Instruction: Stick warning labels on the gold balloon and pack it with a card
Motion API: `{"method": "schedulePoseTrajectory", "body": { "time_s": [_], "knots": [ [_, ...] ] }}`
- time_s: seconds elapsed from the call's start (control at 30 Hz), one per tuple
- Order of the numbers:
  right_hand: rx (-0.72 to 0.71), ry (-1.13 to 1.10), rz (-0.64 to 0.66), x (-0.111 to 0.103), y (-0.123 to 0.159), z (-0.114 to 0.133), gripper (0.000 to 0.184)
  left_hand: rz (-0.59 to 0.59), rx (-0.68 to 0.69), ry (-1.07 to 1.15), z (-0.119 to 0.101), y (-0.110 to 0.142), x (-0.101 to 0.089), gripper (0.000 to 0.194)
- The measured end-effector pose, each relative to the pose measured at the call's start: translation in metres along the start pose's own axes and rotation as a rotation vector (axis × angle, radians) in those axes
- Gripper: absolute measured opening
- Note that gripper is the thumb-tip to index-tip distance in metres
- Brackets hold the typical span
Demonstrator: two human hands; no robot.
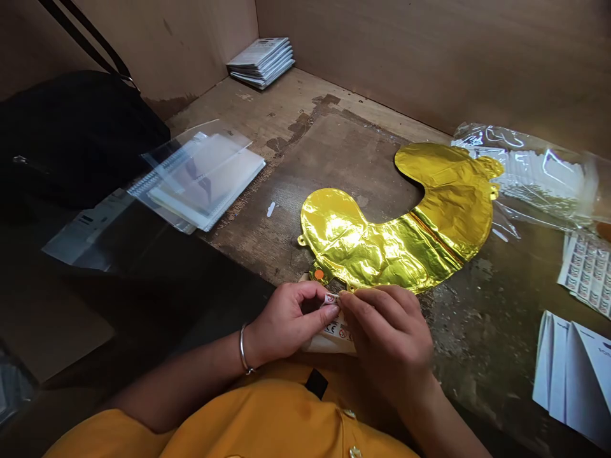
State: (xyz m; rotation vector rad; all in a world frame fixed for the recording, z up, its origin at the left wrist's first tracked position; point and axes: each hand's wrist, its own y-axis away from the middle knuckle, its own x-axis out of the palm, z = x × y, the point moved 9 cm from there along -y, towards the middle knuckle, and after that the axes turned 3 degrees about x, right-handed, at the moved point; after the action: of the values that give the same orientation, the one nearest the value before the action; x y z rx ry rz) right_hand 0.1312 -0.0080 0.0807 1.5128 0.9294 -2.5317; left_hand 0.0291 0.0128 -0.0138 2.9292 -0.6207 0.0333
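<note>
My left hand (pixel 281 318) and my right hand (pixel 391 324) meet at the table's near edge. Thumb and finger of each pinch a small white printed sticker (pixel 330 298) between them. Below the fingers lies part of a sticker sheet (pixel 334 329) with small printed symbols; my right hand covers the rest of it. Just beyond the hands a flat gold foil balloon (pixel 382 245), curved and creased, rests on the table. An orange dot (pixel 319 274) shows on its tab near my left hand.
Clear plastic sleeves (pixel 205 178) lie at left beside a black bag (pixel 81 133). A stack of folded papers (pixel 262 62) sits in the back corner. At right are a clear bag of white items (pixel 539 172), sticker sheets (pixel 589 270) and folded leaflets (pixel 568 375). Wooden panels (pixel 429 63) enclose the back.
</note>
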Motion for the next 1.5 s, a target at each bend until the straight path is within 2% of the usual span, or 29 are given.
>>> {"method": "schedulePoseTrajectory", "body": {
  "time_s": [0.17, 0.3, 0.4, 0.47, 0.53, 0.57, 0.63, 0.7, 0.73, 0.83, 0.93, 1.07, 1.17, 1.5],
  "knots": [
    [-0.111, 0.061, -0.037, 0.003, 0.011, 0.001, 0.028, 0.053, -0.194, 0.267, 0.014, 0.004, 0.009, 0.028],
    [-0.190, -0.028, 0.011, 0.001, 0.016, 0.011, 0.028, 0.048, -0.319, 0.461, 0.025, 0.004, 0.014, 0.035],
    [-0.039, -0.127, -0.051, -0.018, 0.010, 0.003, 0.023, 0.082, -0.339, 0.493, 0.030, 0.003, 0.015, 0.036],
    [0.183, -0.141, -0.145, -0.033, 0.005, -0.021, 0.017, 0.097, -0.259, 0.325, 0.026, 0.002, 0.009, 0.027],
    [0.411, -0.199, -0.106, -0.031, 0.000, -0.051, 0.007, 0.093, -0.025, -0.001, 0.006, -0.001, -0.003, 0.014],
    [0.507, -0.269, -0.035, -0.022, -0.001, -0.066, 0.002, 0.081, 0.146, -0.178, -0.011, -0.001, -0.008, 0.010],
    [0.643, -0.442, 0.132, 0.003, -0.002, -0.086, 0.012, 0.071, 0.488, -0.490, -0.043, 0.005, -0.013, 0.013],
    [0.718, -0.536, 0.229, 0.021, -0.002, -0.097, 0.019, 0.106, 0.684, -0.712, -0.058, 0.010, -0.014, 0.015],
    [0.739, -0.549, 0.240, 0.026, -0.002, -0.099, 0.021, 0.145, 0.716, -0.796, -0.058, 0.009, -0.014, 0.016],
    [0.802, -0.591, 0.196, 0.033, -0.003, -0.101, 0.020, 0.278, 0.700, -0.922, -0.045, 0.003, -0.012, 0.016],
    [0.889, -0.667, 0.155, 0.046, 0.000, -0.098, 0.021, 0.344, 0.672, -0.940, -0.030, -0.001, -0.009, 0.017],
    [0.913, -0.630, 0.213, 0.074, 0.008, -0.091, 0.023, 0.341, 0.655, -0.932, -0.023, -0.002, -0.007, 0.022],
    [0.957, -0.610, 0.207, 0.086, 0.015, -0.094, 0.024, 0.344, 0.652, -0.938, -0.022, -0.001, -0.007, 0.023],
    [0.969, -0.610, 0.247, 0.090, 0.013, -0.103, 0.028, 0.301, 0.673, -0.928, -0.025, -0.002, -0.010, 0.019]
  ]
}}
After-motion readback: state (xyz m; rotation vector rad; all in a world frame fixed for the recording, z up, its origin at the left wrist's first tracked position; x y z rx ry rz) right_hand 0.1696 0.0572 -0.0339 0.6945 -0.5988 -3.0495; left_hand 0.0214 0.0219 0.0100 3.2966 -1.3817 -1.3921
